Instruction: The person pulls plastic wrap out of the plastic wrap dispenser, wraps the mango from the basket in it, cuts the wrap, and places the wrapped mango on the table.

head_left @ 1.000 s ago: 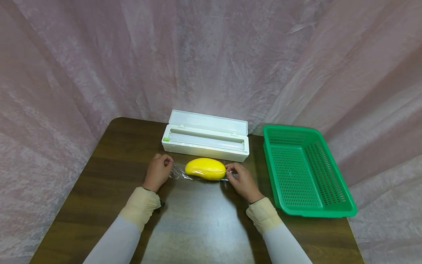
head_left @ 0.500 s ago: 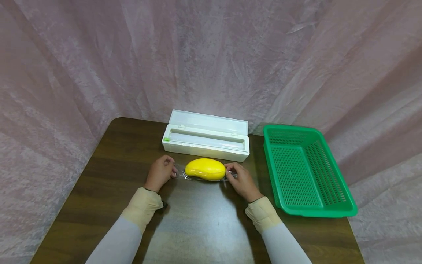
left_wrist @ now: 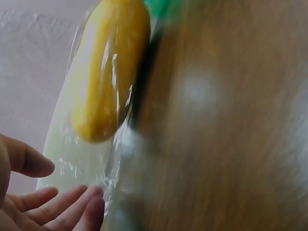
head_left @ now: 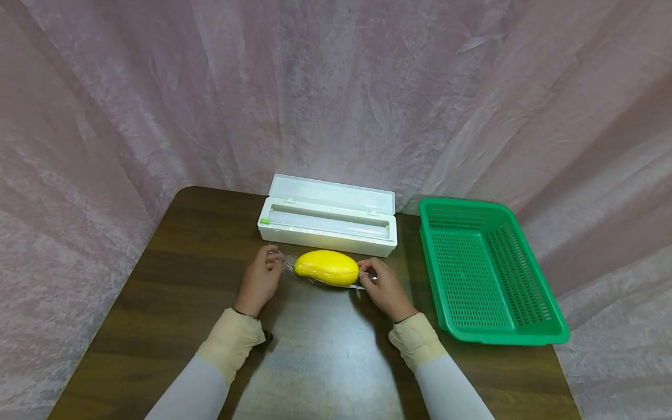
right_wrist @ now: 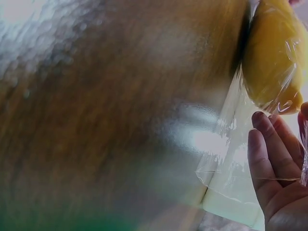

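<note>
A yellow mango (head_left: pixel 326 267), wrapped in clear cling film (head_left: pixel 289 265), lies crosswise before me in the head view. My left hand (head_left: pixel 259 280) is at the film's loose left end; in the left wrist view its thumb (left_wrist: pixel 33 161) stands apart from the fingers, which touch the film. At the mango's right tip, my right hand (head_left: pixel 387 289) pinches the film between thumb and forefinger. The right wrist view shows gathered film (right_wrist: pixel 304 154) at the hand's edge, with the thumb mostly cut off and the other fingers extended.
Just behind the mango stands a white cling film dispenser (head_left: pixel 325 238), its lid raised, a roll inside and a green slide cutter (head_left: pixel 265 221) at its left. A green plastic basket (head_left: pixel 532 274) sits on the right of the brown table (head_left: pixel 157 303). Pink curtain (head_left: pixel 336 99) hangs behind.
My left hand has shifted right, closer to the mango, and its fingers have spread from the film. The film's left end is more bunched. My right hand has hardly moved.
</note>
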Demonstrator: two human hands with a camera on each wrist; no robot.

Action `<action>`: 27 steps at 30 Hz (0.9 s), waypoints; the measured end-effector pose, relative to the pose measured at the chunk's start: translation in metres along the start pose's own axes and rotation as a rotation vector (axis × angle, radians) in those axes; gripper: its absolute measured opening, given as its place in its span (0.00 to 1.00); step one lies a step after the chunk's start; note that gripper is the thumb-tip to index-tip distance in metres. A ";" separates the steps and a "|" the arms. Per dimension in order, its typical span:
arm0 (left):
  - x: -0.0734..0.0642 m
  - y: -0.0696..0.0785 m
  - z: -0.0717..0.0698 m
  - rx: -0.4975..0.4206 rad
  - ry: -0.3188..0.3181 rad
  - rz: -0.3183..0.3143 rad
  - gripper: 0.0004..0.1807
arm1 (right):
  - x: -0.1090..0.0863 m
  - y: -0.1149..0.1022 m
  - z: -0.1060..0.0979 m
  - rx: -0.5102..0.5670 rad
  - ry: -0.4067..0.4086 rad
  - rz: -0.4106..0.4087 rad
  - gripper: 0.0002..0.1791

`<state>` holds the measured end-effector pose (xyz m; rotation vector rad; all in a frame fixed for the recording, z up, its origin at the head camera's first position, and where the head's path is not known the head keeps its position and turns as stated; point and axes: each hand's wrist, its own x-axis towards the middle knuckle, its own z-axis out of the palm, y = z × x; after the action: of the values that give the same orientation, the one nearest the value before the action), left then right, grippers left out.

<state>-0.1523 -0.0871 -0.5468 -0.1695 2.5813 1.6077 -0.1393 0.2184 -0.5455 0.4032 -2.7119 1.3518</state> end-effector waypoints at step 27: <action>-0.048 0.033 0.054 0.537 -0.078 0.682 0.25 | -0.001 -0.001 0.001 0.001 0.000 0.017 0.05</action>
<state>-0.1088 -0.0223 -0.5345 0.8685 3.0599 0.9162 -0.1386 0.2176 -0.5456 0.3820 -2.7209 1.3574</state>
